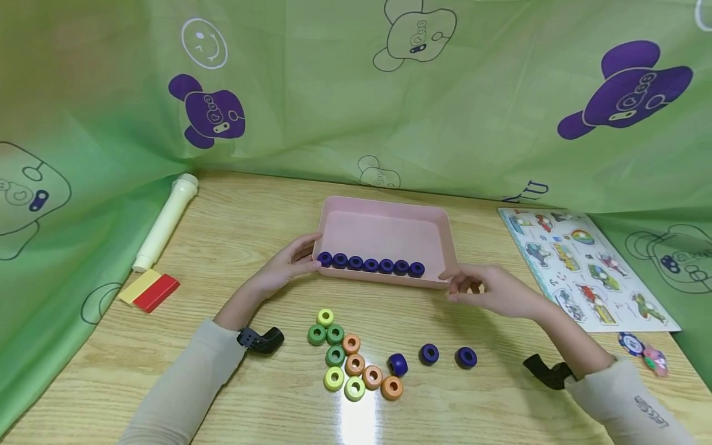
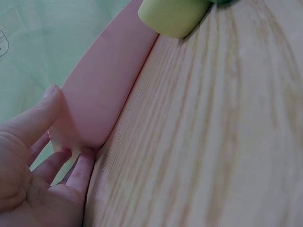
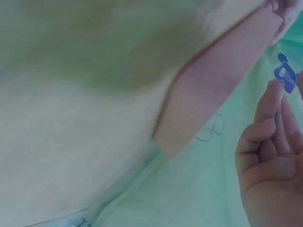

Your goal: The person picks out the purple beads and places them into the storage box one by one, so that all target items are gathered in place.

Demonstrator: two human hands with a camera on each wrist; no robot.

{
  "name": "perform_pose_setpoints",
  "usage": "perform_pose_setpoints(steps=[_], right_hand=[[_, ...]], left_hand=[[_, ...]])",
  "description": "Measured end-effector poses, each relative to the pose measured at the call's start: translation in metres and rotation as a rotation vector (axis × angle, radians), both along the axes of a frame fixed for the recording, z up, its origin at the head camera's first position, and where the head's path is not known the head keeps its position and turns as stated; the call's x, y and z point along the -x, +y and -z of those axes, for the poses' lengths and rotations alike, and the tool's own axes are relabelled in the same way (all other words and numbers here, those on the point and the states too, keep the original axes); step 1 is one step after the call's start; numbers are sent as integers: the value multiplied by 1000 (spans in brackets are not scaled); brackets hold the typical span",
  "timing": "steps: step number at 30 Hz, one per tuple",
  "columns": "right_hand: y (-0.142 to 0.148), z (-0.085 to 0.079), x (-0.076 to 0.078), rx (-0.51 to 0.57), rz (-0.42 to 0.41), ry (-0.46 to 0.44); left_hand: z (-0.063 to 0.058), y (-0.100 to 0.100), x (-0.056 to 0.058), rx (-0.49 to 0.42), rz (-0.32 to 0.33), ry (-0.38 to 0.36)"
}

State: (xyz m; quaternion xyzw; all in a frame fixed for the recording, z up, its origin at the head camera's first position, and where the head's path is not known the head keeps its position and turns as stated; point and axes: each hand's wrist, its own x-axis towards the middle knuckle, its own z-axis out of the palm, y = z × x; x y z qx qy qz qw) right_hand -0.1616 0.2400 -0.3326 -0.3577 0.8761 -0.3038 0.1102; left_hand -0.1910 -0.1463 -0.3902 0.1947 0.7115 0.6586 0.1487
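Observation:
A shallow pink tray point(image 1: 384, 232) lies on the wooden table, with several dark blue beads point(image 1: 371, 267) in a row along its near wall. My left hand point(image 1: 283, 267) grips the tray's near left corner; the left wrist view has the thumb point(image 2: 41, 113) on the near wall and the other fingers low at the corner. By the near right corner is my right hand point(image 1: 484, 287), its fingertips overlapping the rim in the head view. In the right wrist view its fingers point(image 3: 267, 106) are loosely bent and hold nothing.
Nearer me lie three loose blue beads point(image 1: 398, 366) plus several orange beads point(image 1: 373, 384), green beads point(image 1: 317, 342) and yellow beads point(image 1: 334, 387). A picture puzzle board point(image 1: 567, 247) and small trinkets point(image 1: 655, 360) sit right; a white tube point(image 1: 167, 222) and red-yellow block point(image 1: 157, 293) left. Green cloth point(image 1: 311, 93) hangs behind.

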Motion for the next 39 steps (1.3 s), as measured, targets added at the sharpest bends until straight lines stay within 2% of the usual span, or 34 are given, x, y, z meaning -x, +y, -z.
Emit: perform_pose_setpoints(steps=[8,12,16,25,29,34,39], right_hand=[[25,19,-35,12,-91,-177],[32,28,-44,50,-155,-270],[34,33,-50,54,-178,-311],[25,38,-57,-16,-159,-285],[22,36,-56,-39,-156,-238],[21,28,-48,-40,-93,-165],[22,21,-29,13,8,-102]], left_hand=[[0,1,-1,1,2,-6],[-1,1,0,5,1,-3],[-1,1,0,11,-2,4],[0,0,-2,5,-1,-16],[-1,0,-2,15,-7,-1],[-2,1,-2,26,-8,7],[-2,0,-2,25,-11,1]])
